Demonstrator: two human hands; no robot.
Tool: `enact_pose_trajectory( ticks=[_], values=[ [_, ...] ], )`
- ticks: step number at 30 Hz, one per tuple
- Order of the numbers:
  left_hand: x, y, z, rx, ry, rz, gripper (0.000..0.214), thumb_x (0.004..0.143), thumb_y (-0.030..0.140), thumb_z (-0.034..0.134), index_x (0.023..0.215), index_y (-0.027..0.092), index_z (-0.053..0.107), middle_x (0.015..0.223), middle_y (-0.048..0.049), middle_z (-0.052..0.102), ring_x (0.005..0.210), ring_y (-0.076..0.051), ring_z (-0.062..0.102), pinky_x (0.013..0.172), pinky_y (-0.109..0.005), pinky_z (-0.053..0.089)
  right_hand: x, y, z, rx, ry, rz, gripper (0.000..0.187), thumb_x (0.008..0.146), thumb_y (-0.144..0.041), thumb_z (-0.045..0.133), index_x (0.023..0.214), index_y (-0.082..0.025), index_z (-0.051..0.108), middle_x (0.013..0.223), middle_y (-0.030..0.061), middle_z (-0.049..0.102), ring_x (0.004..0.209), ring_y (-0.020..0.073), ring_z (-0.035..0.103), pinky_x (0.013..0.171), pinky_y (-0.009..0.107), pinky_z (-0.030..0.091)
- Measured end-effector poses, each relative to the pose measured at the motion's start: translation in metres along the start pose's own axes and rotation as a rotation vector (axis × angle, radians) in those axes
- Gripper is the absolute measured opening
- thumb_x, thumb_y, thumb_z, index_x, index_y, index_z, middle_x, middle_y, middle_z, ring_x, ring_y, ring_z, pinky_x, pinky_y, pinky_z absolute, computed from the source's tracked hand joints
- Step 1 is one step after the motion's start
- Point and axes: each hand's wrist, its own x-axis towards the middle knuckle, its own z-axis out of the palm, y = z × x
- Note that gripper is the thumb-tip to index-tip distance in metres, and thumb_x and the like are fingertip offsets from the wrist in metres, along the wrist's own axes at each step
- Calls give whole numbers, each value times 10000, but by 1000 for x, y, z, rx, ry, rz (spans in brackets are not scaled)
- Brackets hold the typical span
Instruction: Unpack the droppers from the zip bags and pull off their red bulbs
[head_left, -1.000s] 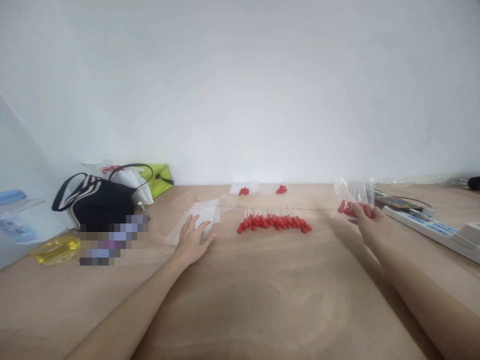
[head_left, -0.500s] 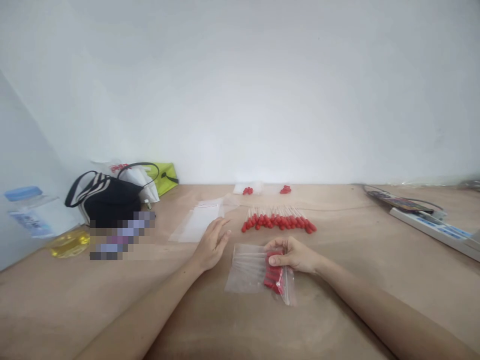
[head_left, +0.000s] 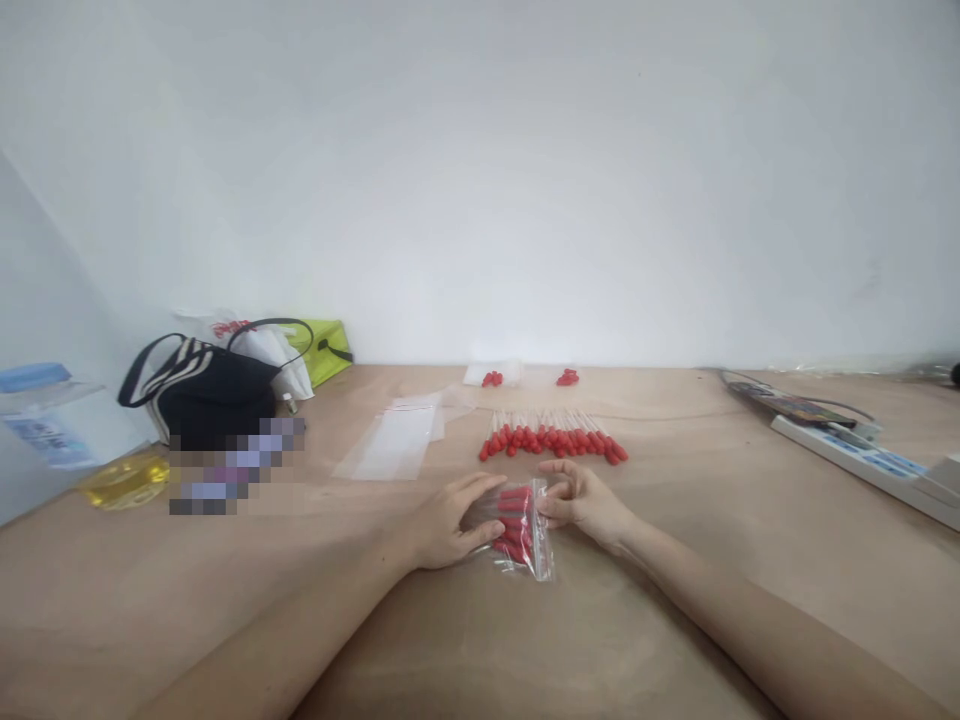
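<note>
With the filled bag (head_left: 517, 530) as the middle of the clock, I see bare wood (head_left: 540, 650) at 6 o'clock, between the two forearms. The left hand (head_left: 450, 520) closes the way at 9, the right hand (head_left: 581, 505) at 3. Toward 12 and 1 lies the row of red-tipped sticks (head_left: 551, 440), a low barrier. Flat clear bags (head_left: 394, 445) occupy 10 to 11; beside the row remains only a narrow passage. The wider one opens around 2, before the power strip (head_left: 847, 455). Farther at 12, the wall (head_left: 525, 200) stops everything.
</note>
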Motion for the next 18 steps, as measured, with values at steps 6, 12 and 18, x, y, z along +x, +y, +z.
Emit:
enact_pose_trajectory(
  ticks=[6, 12, 18],
  values=[
    [2, 8, 4, 30, 77, 89, 412, 829, 319, 472, 1217, 197, 412, 1199, -91, 493, 1085, -185, 476, 914, -343, 406, 0, -2, 8, 7, 99, -45, 656, 404, -386, 798, 873, -189, 384, 453, -89, 532, 430, 111, 536, 469, 245, 449],
    [14, 14, 15, 188, 295, 521, 193, 820, 180, 488, 982, 190, 592, 952, -71, 580, 906, -154, 534, 794, -277, 446, 5, -1, 9, -34, 131, -38, 654, 380, -371, 804, 823, -203, 353, 466, -90, 538, 381, 88, 486, 413, 211, 385],
    [35, 24, 9, 229, 178, 481, 161, 848, 245, 465, 886, 178, 607, 801, -21, 607, 710, -103, 560, 649, -204, 431, 9, -1, 7, -61, 110, -13, 647, 388, -364, 794, 810, -208, 328, 422, -111, 504, 357, 87, 468, 400, 197, 351]
  ],
)
